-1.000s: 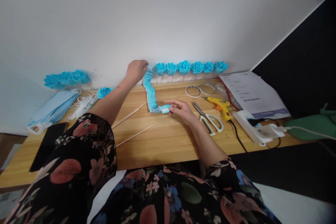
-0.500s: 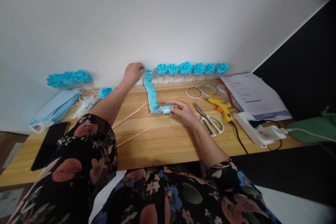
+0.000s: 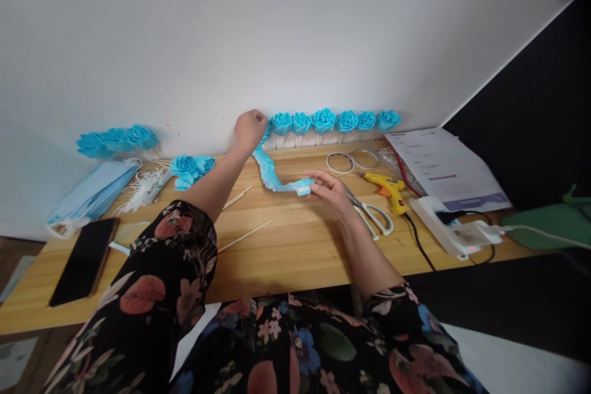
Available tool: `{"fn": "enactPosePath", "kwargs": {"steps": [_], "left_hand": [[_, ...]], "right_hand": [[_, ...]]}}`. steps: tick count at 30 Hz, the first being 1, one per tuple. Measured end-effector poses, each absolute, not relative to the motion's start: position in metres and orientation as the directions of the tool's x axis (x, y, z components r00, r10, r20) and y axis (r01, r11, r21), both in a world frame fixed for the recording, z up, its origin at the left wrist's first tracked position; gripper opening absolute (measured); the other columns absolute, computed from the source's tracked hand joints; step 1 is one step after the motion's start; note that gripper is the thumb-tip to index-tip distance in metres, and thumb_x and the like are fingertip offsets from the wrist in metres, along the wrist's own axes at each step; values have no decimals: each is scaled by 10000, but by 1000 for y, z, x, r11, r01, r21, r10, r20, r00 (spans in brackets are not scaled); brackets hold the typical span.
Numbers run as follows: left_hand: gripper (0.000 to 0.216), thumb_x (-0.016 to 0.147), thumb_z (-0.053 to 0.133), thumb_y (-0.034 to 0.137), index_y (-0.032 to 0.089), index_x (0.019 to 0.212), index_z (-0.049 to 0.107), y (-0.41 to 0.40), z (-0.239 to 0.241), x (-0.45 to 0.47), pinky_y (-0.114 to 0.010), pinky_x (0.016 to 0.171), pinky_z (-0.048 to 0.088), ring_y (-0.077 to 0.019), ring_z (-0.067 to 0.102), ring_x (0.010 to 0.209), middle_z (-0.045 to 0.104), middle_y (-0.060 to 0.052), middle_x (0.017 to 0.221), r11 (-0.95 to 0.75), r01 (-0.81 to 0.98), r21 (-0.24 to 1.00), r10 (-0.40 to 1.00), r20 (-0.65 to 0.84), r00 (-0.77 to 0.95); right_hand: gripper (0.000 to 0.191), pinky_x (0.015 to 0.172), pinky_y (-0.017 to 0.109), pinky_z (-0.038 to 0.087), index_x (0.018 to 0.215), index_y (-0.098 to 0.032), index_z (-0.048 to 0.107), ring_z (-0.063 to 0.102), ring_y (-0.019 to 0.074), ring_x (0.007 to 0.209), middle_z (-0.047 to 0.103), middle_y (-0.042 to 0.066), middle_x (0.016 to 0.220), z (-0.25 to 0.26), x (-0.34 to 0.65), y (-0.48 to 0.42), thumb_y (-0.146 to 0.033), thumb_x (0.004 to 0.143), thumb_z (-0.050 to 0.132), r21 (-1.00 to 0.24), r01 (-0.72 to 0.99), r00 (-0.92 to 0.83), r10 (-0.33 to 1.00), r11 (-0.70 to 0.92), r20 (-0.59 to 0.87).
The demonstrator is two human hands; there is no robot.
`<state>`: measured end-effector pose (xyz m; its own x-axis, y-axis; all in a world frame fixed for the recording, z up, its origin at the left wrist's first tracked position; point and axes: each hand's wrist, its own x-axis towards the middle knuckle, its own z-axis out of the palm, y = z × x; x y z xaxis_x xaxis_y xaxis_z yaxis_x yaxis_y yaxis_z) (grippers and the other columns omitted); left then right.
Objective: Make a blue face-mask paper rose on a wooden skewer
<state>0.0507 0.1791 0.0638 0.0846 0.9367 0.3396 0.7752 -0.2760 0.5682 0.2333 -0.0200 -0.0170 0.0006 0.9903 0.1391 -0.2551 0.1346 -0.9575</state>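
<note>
My right hand (image 3: 333,194) has thumb and fingers pinched on the white-marked end of a long, ruffled, light-blue strip (image 3: 266,171); my left hand (image 3: 249,132) is closed at its far end, near the white wall (image 3: 295,31)! The strip curves between them over the pale wooden table (image 3: 286,265). Right beside my right wrist, white-handled metal scissors (image 3: 381,217); further right, a yellow glue gun (image 3: 385,184) with an orange trigger. Beyond, six bright-blue ruffled flowers (image 3: 324,120) line the wall.
</note>
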Motion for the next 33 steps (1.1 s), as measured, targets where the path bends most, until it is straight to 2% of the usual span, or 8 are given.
{"fn": "enactPosePath", "kwargs": {"steps": [6,11,15,18,21,25,29,33], "left_hand": [[182,859,536,212,160,855,710,186,57,46,-300,749,435,-215,643,804,723,-65,817,-339,674,656,922,375,99],[166,829,539,179,164,722,664,198,38,31,-299,761,461,-203,643,746,689,-48,710,-302,626,719,945,313,96],[153,837,564,210,144,857,701,206,23,25,-303,773,494,-197,662,761,709,-58,769,-332,518,789,938,336,89],[264,818,566,194,122,1031,705,209,17,24,-312,798,518,-198,677,806,734,-82,888,-361,454,814,929,355,102],[340,795,566,173,113,1099,706,210,15,26,-327,841,530,-207,685,866,746,-100,985,-384,441,811,923,349,160],[346,797,572,174,113,1102,722,209,15,31,-347,891,526,-227,689,923,752,-109,1004,-384,471,794,923,318,215],[386,825,556,166,146,1181,702,200,21,30,-346,893,505,-228,671,890,740,-71,909,-434,555,710,900,368,234],[392,875,567,204,166,1254,657,177,32,24,-348,838,474,-241,639,807,664,-42,765,-423,656,625,878,463,124]], "right_hand": [[407,631,271,506,1020,-271,793,592,123,601,691,-15,737,-10,237,-23,-447,666,889,-904,-379,68,981,196,184],[413,666,272,501,1053,-230,785,618,137,664,688,-5,744,-13,231,-19,-467,721,847,-969,-199,-2,988,148,152],[422,663,267,486,1057,-209,785,611,132,657,678,-2,730,-16,226,-16,-490,744,824,-991,-85,-118,986,105,115],[438,649,261,467,1060,-202,783,605,127,638,639,-17,682,-20,225,-14,-501,742,821,-997,-55,-151,986,62,70],[450,656,257,455,1067,-189,781,606,121,635,619,-25,665,-23,225,-13,-488,733,827,-998,-47,-142,989,28,35],[445,665,258,452,1075,-191,782,596,116,636,624,-23,669,-24,226,-13,-480,739,823,-999,-43,-129,991,25,30],[455,666,266,463,1077,-192,783,592,121,631,629,-19,665,-24,228,-13,-502,746,816,-998,-51,-122,992,37,43],[479,661,273,479,1056,-188,784,597,124,624,629,-18,664,-23,226,-12,-521,717,836,-997,-75,-96,995,24,31]]}}
